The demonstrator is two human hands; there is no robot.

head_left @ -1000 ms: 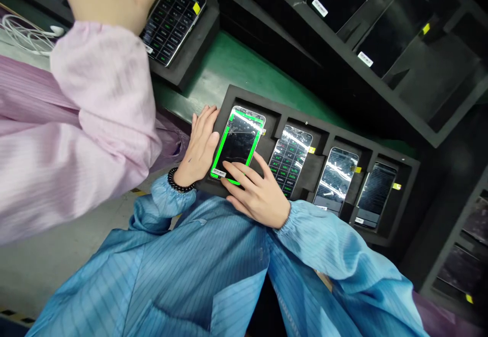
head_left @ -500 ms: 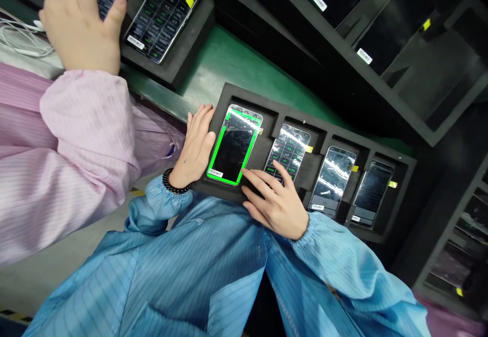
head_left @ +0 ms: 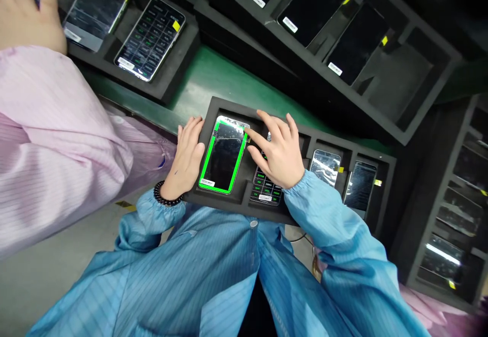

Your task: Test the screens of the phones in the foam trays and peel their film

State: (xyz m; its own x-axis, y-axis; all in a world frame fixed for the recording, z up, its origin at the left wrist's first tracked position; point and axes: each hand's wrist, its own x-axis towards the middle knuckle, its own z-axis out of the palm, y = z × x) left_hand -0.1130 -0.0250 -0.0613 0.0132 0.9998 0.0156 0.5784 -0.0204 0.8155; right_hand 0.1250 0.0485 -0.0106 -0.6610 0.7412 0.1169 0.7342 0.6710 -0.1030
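A black foam tray lies in front of me, holding several smartphones in separate slots. My left hand rests along its left end, fingers stretched out flat. In the leftmost slot, a smartphone with a green screen border bears a white label near its bottom. The index fingertip of my right hand is at that border's upper right corner; its other fingers are spread. Partly hidden beneath this hand is a phone with a grid menu. Farther right sit a glossy phone and a dark-screened phone.
A co-worker's hand and pink sleeve are at the left, over another phone tray. Larger trays with phones stand at the upper right and right edge. Green tabletop shows between trays.
My right hand has moved up along the green-bordered phone, from its lower right corner to its upper right. My left hand stays at the tray's end. The co-worker's hand has shifted left in view.
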